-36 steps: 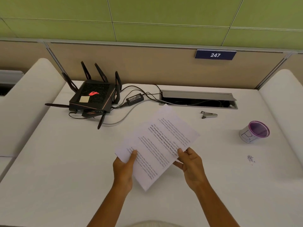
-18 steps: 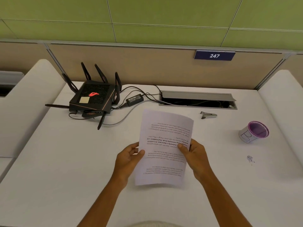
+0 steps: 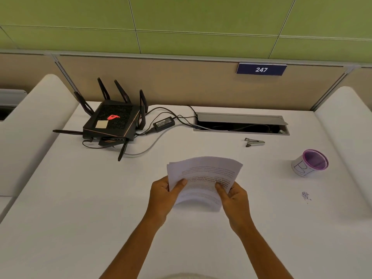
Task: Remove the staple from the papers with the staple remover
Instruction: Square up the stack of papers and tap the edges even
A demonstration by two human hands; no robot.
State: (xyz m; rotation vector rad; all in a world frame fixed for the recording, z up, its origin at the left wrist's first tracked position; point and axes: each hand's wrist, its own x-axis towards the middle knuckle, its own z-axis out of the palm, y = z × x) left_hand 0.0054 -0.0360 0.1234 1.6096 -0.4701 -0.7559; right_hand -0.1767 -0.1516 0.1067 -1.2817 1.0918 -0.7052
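Papers in both hands, staple remover untouched.

Across the wide white counter (image 3: 80, 198), I've got the bowed stack of printed white papers (image 3: 203, 178) just above it, left hand (image 3: 163, 196) pinching the left edge, right hand (image 3: 234, 198) closed on the right edge. I can't spot the staple from here. I'd say I'm hunting for it; next, my right hand needs to free up for the small metal staple remover (image 3: 254, 142), well apart up by the cable hatch.

What we cannot make out

We find no staple on the papers (image 3: 203, 178); their print blurs beyond reading. Our fingers hide behind the sheets, the cup's (image 3: 309, 163) marking stays unclear, and specks (image 3: 306, 195) nearby are too small.
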